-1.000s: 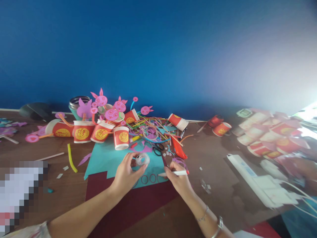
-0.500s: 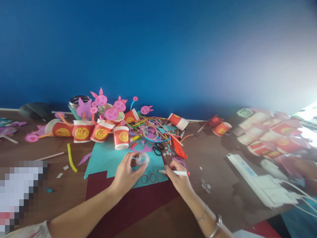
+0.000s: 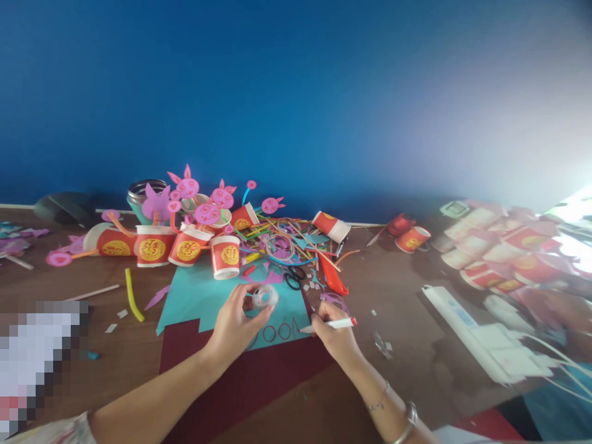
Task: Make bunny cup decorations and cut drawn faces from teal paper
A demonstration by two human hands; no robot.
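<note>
My left hand [image 3: 240, 317] grips a small clear tape roll [image 3: 265, 296] between thumb and fingers, held above a teal paper sheet [image 3: 189, 305]. My right hand [image 3: 333, 333] is closed round a white marker [image 3: 341, 323] with a red end, its tip touching the sheet near the right edge. Along the lower edge of the sheet runs a row of drawn circles [image 3: 278, 333], with a partly drawn outline beside the marker tip. Under the teal sheet lies a dark maroon sheet [image 3: 250, 382]. Black-handled scissors [image 3: 293, 280] rest just beyond my hands.
Red and white paper cups [image 3: 226, 258] with pink animal cutouts [image 3: 187, 187] stand at the back left. Straws and paper scraps are heaped in the middle. A white power strip [image 3: 481, 339] and stacked cups [image 3: 513, 246] lie on the right. A yellow tube [image 3: 134, 296] sits left.
The marker in my right hand has moved slightly down, and a curved line now shows more clearly at its tip. My left hand stays in place with the tape roll.
</note>
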